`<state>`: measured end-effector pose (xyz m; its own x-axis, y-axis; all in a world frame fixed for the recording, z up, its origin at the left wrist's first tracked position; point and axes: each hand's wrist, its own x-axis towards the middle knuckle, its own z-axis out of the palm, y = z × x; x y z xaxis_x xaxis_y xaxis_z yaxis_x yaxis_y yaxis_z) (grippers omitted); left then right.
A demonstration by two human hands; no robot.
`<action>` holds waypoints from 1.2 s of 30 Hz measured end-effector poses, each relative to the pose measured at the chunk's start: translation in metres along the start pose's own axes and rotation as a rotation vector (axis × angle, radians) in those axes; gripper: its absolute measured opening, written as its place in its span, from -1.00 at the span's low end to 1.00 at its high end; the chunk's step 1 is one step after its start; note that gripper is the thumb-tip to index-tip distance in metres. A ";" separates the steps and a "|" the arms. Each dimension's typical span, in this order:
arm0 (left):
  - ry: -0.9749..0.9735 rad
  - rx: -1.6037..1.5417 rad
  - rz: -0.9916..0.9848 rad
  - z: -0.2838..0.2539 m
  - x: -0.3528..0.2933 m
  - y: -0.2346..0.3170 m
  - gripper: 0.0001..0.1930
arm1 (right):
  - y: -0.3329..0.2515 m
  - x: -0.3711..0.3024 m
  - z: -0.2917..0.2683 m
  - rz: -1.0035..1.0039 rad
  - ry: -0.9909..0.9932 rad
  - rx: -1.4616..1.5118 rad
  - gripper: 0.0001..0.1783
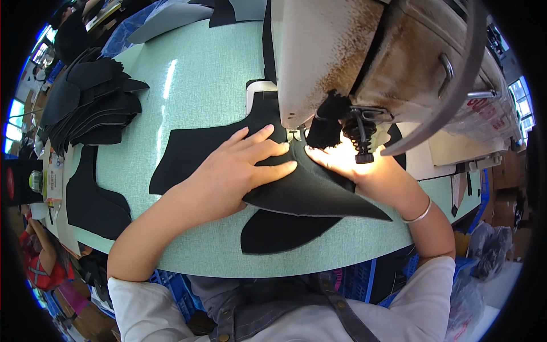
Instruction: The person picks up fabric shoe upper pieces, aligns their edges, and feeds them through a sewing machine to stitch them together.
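Observation:
My left hand (231, 171) lies flat, fingers spread, on black fabric pieces (307, 194) on a pale green sewing table (194, 85), fingertips pointing toward the needle area (296, 137). My right hand (353, 165) presses the same fabric from the right, brightly lit by the machine lamp and partly hidden behind a black knob; a silver bangle (419, 215) circles that wrist. A worn cream sewing machine head (364, 51) looms over both hands. One curved black piece (279, 231) sticks out below the folded layers.
A fanned stack of black cut pieces (91, 102) sits at the table's far left, with another black piece (91, 199) near the left edge. Blue crates (171, 282) show under the table. Another person in red (40, 268) is at lower left.

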<state>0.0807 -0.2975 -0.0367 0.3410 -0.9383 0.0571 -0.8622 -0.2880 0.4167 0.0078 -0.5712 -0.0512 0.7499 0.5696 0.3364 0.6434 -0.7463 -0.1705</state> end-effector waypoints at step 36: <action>0.004 -0.006 -0.048 -0.005 -0.002 0.005 -0.37 | -0.017 -0.003 -0.010 0.061 -0.244 -0.079 -0.28</action>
<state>0.0777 -0.2958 -0.0300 0.3836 -0.9226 0.0401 -0.8424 -0.3318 0.4246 -0.0069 -0.5632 -0.0398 0.8080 0.5818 0.0930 0.5891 -0.8009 -0.1070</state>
